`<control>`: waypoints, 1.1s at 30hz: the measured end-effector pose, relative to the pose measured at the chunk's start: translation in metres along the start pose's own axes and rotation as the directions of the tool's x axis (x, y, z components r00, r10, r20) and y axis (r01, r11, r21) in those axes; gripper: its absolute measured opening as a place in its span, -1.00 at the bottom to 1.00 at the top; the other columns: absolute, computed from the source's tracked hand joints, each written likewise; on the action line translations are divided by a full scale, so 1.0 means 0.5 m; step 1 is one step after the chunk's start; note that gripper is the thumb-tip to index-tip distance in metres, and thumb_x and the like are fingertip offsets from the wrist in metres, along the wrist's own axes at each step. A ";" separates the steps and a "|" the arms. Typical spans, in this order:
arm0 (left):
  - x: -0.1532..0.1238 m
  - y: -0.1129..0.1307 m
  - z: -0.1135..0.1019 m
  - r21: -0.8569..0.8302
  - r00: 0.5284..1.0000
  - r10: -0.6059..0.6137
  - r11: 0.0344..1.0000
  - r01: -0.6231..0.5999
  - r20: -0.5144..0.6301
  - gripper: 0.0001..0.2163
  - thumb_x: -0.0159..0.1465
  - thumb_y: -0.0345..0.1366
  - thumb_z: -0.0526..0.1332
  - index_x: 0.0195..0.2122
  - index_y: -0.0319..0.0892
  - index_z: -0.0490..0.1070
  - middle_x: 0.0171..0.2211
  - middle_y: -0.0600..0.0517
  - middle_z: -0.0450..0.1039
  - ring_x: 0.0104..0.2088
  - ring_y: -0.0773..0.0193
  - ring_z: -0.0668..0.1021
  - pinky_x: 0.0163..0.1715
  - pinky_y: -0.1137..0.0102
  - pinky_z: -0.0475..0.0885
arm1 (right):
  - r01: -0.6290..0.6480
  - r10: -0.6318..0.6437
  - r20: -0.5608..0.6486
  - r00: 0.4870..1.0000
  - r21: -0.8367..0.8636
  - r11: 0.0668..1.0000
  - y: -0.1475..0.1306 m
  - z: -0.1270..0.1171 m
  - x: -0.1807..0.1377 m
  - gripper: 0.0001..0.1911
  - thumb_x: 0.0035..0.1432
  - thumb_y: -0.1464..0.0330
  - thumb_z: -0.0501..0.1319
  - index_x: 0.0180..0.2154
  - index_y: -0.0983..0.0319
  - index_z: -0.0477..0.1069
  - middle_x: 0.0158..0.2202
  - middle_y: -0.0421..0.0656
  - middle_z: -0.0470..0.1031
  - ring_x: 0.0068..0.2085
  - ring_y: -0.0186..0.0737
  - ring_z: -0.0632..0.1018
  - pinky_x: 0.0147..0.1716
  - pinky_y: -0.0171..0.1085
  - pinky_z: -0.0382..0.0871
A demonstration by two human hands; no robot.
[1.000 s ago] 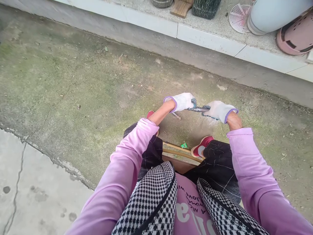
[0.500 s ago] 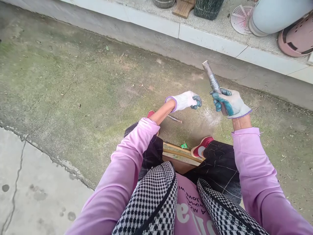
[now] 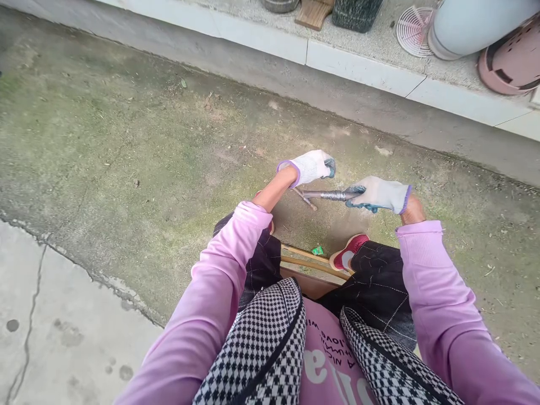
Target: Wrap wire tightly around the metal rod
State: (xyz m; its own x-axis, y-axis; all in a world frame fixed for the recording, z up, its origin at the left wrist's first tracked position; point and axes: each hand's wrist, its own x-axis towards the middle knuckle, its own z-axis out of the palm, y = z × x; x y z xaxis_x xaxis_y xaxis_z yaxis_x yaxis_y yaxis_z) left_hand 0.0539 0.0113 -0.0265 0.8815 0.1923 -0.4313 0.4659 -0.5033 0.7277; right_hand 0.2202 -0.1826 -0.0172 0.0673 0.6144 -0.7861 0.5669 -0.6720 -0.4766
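"Stick point(image 3: 311, 194) first: where do we have it now?"

"In our right hand point(image 3: 377, 194), gripped firmly on the far side of the coiled wire point(image 3: 333, 195). We hold it roughly level over the ground point(image 3: 169, 140), its free end pointing left."

"What has just changed?"

"Half a second ago it is tipped up and away from us, with our left hand point(image 3: 311, 167) well clear. Now we have it swung back, so the free end comes close to that hand."

"Do both hands share it, as they seem to a second ago?"

"No, only the right one grips it. Our left fingers are curled just beside the free end, and they look apart from it."

"Are they pinching the wire's tail?"

"We can't tell. A faint line may run towards the coil, too thin to be sure of."

"So what does that mean for our work?"

"We judge that we are between turns of winding, the right hand alone bearing the wood while the coil looks snug."

"And the second stick point(image 3: 311, 206)?"

"Lying on the ground as before, partly overlapped in our view by the held one's end."
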 end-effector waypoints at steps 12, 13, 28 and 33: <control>-0.033 0.058 0.021 0.054 1.000 0.010 0.998 -0.011 0.021 -0.84 0.38 -0.46 0.28 -0.23 -0.18 0.69 -0.42 0.01 0.57 -0.27 0.20 0.44 -0.12 0.27 0.35 | -0.191 0.110 -0.282 0.953 -0.277 0.942 0.005 -0.003 0.018 -0.82 0.41 0.22 0.36 -0.15 0.18 0.68 -0.42 -0.10 0.58 -0.36 -0.09 0.58 -0.33 -0.20 0.35; -0.043 0.062 0.027 0.063 1.000 0.006 0.998 -0.007 0.015 -0.84 0.39 -0.46 0.28 -0.22 -0.18 0.69 -0.42 0.01 0.57 -0.26 0.20 0.44 -0.11 0.27 0.35 | -0.188 0.110 -0.281 0.953 -0.265 0.946 0.005 0.004 0.011 -0.80 0.42 0.22 0.35 -0.14 0.19 0.69 -0.41 -0.09 0.59 -0.36 -0.09 0.59 -0.33 -0.19 0.36; -0.261 0.044 0.213 -0.313 0.988 0.002 0.948 -0.052 -0.155 -0.83 0.35 -0.40 0.28 -0.21 -0.24 0.72 -0.44 0.10 0.53 -0.40 0.31 0.45 -0.28 0.38 0.38 | -0.055 0.159 -0.430 0.889 0.246 0.968 0.015 0.233 -0.121 -0.93 0.29 0.35 0.43 -0.25 0.22 0.63 -0.54 -0.25 0.49 -0.55 -0.30 0.49 -0.56 -0.35 0.38; -0.276 0.028 0.284 -0.625 0.981 -0.112 0.781 -0.010 -0.157 -0.79 0.24 -0.51 0.29 -0.20 -0.28 0.73 -0.40 0.07 0.60 -0.41 0.37 0.51 -0.30 0.46 0.44 | 0.265 0.118 -0.477 0.871 0.657 0.706 0.030 0.292 -0.153 -0.71 0.02 0.36 0.53 -0.22 0.22 0.54 -0.52 -0.30 0.51 -0.63 -0.38 0.38 -0.71 -0.37 0.29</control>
State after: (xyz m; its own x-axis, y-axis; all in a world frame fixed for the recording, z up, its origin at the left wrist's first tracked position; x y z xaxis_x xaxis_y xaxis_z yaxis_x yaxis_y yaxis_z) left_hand -0.0721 -0.1419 -0.0323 0.8248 0.3771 -0.4213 0.4028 0.1312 0.9059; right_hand 0.1036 -0.2999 -0.0215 0.5174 0.6531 -0.5529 -0.1215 -0.5835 -0.8030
